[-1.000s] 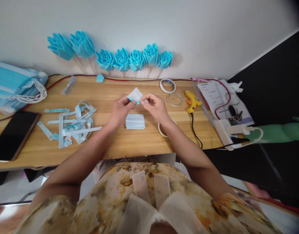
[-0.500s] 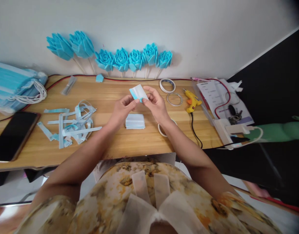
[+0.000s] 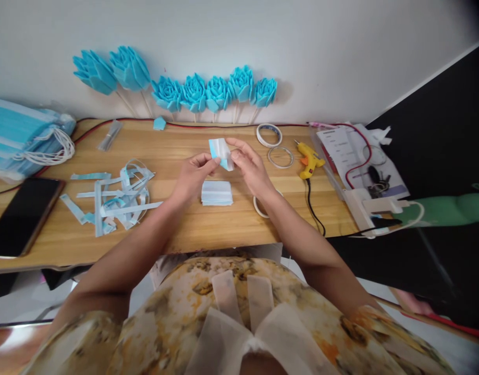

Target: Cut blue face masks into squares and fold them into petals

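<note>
A small blue and white piece of face mask fabric (image 3: 220, 151) is held up above the table, partly folded over. My left hand (image 3: 196, 174) pinches its lower left edge between thumb and fingers. On the opposite side, my right hand (image 3: 249, 164) grips the right edge, with its thumb against the fabric and the fingers behind. Just below the hands lies a stack of similar cut mask pieces (image 3: 217, 193). My right forearm partly covers a roll of tape (image 3: 258, 207).
Blue fabric roses (image 3: 194, 94) on sticks lean against the wall. Mask strips (image 3: 122, 195), a phone (image 3: 22, 216) and a pile of masks (image 3: 20, 135) lie left. To the right are a tape roll (image 3: 269, 135), a yellow glue gun (image 3: 310, 160) and a power strip (image 3: 360, 211).
The fabric piece has been turned more upright and its right part now bends over. My right thumb has shifted up along it, while my left hand stays nearly in place.
</note>
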Demonstrator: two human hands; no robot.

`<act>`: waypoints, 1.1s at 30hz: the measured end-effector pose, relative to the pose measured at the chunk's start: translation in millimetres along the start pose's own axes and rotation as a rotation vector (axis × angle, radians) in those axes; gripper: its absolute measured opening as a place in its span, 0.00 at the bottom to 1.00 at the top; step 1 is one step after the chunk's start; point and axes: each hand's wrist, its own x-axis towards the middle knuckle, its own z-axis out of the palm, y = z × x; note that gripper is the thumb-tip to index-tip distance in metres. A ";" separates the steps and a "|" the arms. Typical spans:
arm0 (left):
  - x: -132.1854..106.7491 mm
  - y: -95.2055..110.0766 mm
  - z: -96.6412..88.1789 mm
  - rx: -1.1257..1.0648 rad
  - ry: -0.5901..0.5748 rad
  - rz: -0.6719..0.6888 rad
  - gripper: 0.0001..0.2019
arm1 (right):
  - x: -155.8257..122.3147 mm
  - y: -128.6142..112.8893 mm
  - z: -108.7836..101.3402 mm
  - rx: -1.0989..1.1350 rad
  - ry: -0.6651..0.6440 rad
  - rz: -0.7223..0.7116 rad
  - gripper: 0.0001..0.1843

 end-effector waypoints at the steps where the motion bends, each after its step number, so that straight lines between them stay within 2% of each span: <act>1: 0.0 0.0 0.2 -0.002 -0.002 0.000 0.09 | 0.2 -0.1 -0.3 -0.005 0.006 -0.002 0.27; 18: -1.1 -0.6 1.3 -0.068 -0.026 0.038 0.15 | 0.7 -2.9 0.0 -0.083 0.077 -0.090 0.23; 25: 0.0 -4.1 2.3 -0.022 0.003 0.056 0.16 | 1.5 2.2 1.4 -0.068 -0.019 -0.111 0.29; 33: -0.3 -6.2 3.8 -0.110 -0.045 0.014 0.16 | 0.7 2.4 3.2 -0.092 0.038 -0.084 0.29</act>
